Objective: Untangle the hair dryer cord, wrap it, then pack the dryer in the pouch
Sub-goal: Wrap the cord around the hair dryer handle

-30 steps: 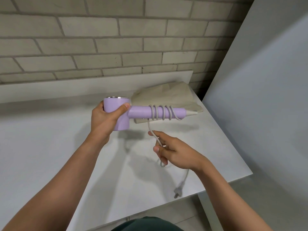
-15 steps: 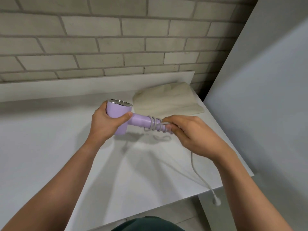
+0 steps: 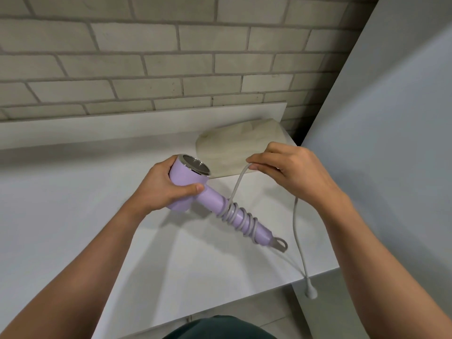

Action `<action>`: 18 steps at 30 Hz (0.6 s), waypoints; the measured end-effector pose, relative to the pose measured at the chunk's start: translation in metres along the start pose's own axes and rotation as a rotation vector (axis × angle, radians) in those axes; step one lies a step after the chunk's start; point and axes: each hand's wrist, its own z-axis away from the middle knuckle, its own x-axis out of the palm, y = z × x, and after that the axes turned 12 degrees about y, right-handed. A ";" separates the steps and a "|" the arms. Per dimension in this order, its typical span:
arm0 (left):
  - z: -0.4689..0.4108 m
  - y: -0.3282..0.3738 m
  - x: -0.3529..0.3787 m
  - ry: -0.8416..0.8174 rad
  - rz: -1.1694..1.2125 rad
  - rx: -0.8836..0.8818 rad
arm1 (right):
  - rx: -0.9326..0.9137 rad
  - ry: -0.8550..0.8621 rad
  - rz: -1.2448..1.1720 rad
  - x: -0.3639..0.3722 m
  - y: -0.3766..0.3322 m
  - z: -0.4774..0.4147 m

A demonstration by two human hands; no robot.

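The plug (image 3: 310, 292) now dangles past the white table's (image 3: 73, 216) edge, and a moment ago the right hand (image 3: 291, 172) was down at the handle. It has lifted, pinching the thin grey cord (image 3: 238, 184) for one more loop, so the wrapping is nearly done. The left hand (image 3: 161, 189) is closed around the smooth purple hair dryer (image 3: 193, 182). Behind them the soft, floppy beige pouch (image 3: 234, 145) lies flat by the brick wall (image 3: 171, 57)
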 end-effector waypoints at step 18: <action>0.010 0.014 0.014 0.003 0.390 -0.095 | 0.328 -0.129 -0.407 0.059 0.015 0.051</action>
